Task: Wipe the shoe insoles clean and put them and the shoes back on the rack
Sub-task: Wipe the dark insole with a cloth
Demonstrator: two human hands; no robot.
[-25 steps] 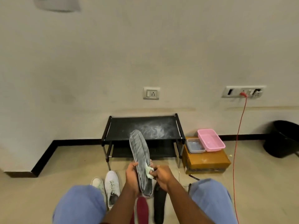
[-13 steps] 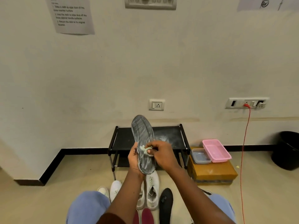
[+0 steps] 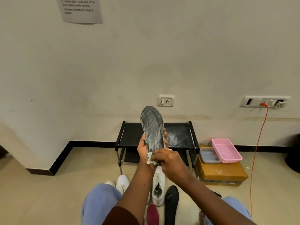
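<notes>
Wiping the lower end of the grey insole

Both hands are raised in front of the person, above the knees. The left hand (image 3: 142, 151) grips the grey insole (image 3: 152, 127) from behind at its lower half: the thumb lies on the left edge and the fingertips show at the right edge. The insole stands almost upright, its toe end up and in front of the black shoe rack (image 3: 129, 135), and it has pale dusty streaks. The right hand (image 3: 167, 158) has curled fingers that pinch a small pale cloth (image 3: 150, 158) and press it on the heel end of the insole, just beside the left palm.

Half a second ago the right hand and the cloth were higher, near the middle of the insole; they have slid down to the heel end. The left hand keeps the same grip.

On the floor below the arms stand white shoes (image 3: 158, 185), with a black insole (image 3: 171, 202) and a maroon insole (image 3: 151, 213) beside them.
</notes>
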